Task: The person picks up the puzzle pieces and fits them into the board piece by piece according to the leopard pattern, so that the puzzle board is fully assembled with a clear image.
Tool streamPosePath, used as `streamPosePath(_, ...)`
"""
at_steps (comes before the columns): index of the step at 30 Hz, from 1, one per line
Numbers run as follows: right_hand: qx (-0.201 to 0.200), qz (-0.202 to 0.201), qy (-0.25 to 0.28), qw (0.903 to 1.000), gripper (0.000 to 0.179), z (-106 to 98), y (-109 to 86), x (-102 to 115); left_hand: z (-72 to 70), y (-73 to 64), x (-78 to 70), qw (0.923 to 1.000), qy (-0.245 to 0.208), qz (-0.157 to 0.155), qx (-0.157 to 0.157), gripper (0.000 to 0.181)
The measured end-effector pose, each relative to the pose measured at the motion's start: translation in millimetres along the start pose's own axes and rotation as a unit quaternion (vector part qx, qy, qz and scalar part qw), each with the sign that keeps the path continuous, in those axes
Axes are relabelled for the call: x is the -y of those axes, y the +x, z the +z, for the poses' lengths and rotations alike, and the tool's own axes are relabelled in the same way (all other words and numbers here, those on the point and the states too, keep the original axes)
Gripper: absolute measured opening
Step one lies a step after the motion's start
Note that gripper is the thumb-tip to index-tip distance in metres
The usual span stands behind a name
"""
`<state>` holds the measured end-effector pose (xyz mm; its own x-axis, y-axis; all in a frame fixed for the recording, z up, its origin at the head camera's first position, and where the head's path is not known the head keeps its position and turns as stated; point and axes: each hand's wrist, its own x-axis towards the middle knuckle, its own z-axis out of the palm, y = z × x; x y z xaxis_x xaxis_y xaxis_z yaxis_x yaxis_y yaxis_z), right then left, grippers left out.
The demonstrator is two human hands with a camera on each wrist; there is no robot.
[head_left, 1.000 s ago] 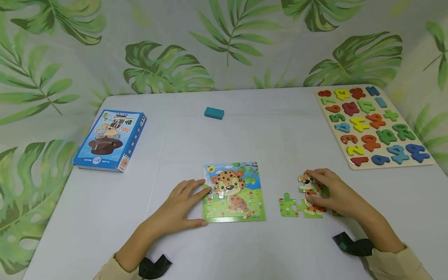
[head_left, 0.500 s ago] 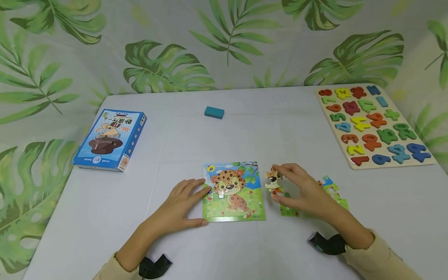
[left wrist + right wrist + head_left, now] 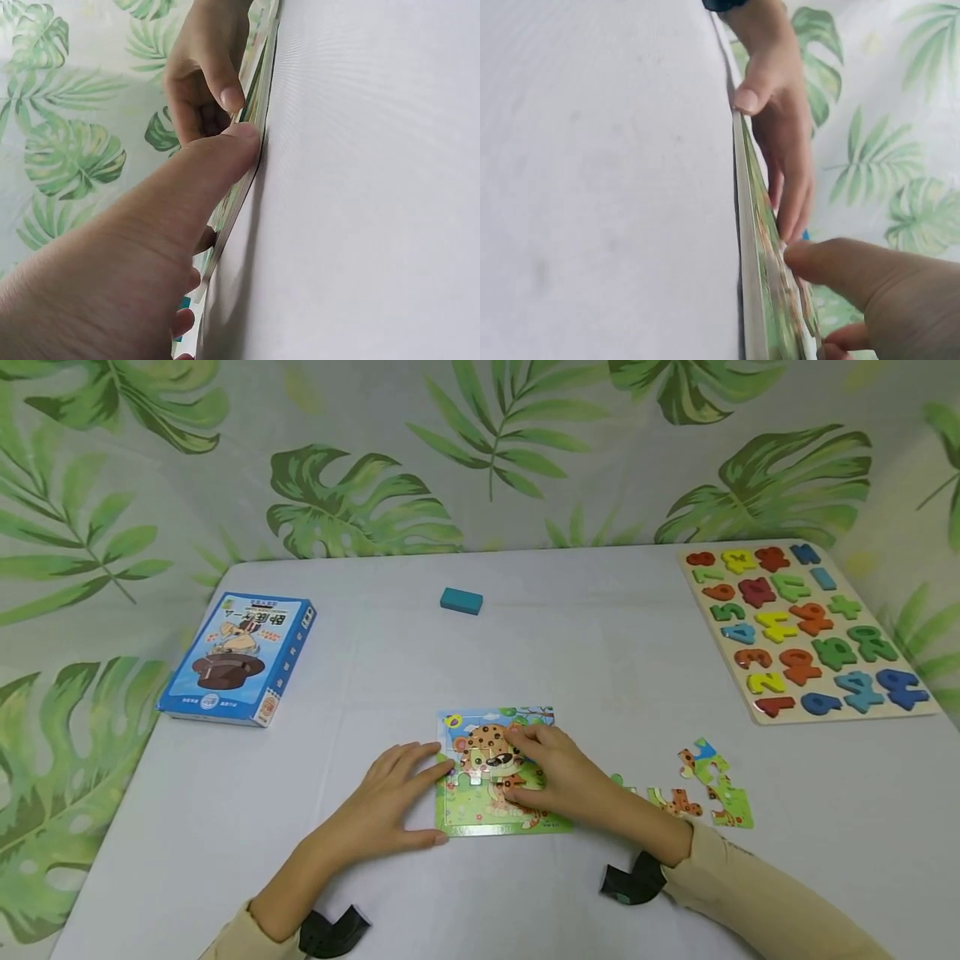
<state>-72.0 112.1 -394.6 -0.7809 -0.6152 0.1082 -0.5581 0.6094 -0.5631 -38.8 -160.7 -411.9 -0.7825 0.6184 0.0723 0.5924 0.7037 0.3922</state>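
A leopard jigsaw puzzle board (image 3: 480, 830) lies on the white table in the head view. Fingertips of my left hand (image 3: 386, 797) rest on its left edge, with the thumb at the near left corner. Between thumb and fingers, my right hand (image 3: 570, 777) pinches a puzzle piece (image 3: 501, 763) printed with the leopard's muzzle, over the middle of the board. The right hand covers much of the board's right side. In the right wrist view, the held piece (image 3: 806, 304) appears edge-on, close over the board.
Several loose puzzle pieces (image 3: 731, 803) lie right of the board, partly behind the right forearm. A blue game box (image 3: 232, 660) sits at the left, and a teal block (image 3: 461, 601) farther back. At the back right lies a board of colourful numbers and letters (image 3: 765, 714).
From the loose pieces on the right, my right hand has moved left with the puzzle piece and is now over the board. My left hand has stayed at the board's left edge.
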Motion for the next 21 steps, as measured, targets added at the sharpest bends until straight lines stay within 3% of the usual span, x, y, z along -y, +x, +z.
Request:
streamPosePath(9,0.004,-0.006,-0.038,0.9992,0.069,7,8.5,0,3.2,10.3,-11.6,0.9991,0.033,0.026,-0.006,0.084)
streamPosePath(17,0.018,-0.006,-0.071,0.9973,0.059,2,12.4,5,-0.4,25.0,-18.7,0.9936,0.096,0.059,0.01,0.072)
streamPosePath(21,0.041,-0.005,-0.083,0.9957,0.066,-3,10.1,2,0.0,27.6,-16.7,0.9929,0.085,0.081,0.015,0.069)
